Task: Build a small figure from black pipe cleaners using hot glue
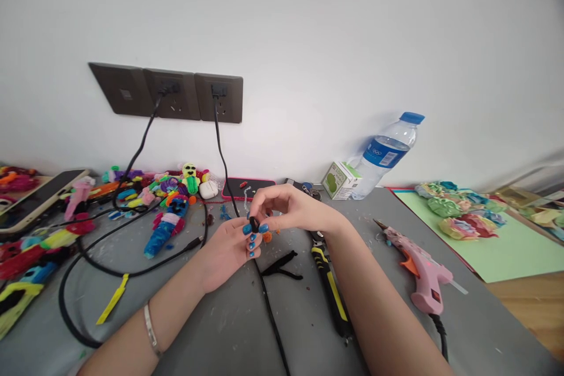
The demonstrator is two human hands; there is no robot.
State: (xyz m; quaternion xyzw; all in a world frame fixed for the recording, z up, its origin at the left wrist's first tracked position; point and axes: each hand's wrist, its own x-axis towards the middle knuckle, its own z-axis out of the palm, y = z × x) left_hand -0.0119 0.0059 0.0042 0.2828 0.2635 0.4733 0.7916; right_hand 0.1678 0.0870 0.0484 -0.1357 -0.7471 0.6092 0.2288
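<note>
My left hand [229, 249] and my right hand [291, 208] meet above the grey table [229, 329], near its middle. Together their fingertips pinch a small black fuzzy piece [254, 224]; the left fingers curl under it, the right fingers close on it from above. A small orange bit [267, 237] lies just below the hands. Black pipe-cleaner scraps [282, 265] rest on the table in front of them. Yellow-handled pliers [331, 288] lie under my right forearm.
A pink glue gun [420, 270] lies at the right beside a green sheet [506, 247] with coloured flowers. Colourful pipe-cleaner figures [167, 205] crowd the left. Black cables [132, 270] run from wall sockets [176, 93]. A water bottle [385, 155] and small carton [339, 181] stand at the back.
</note>
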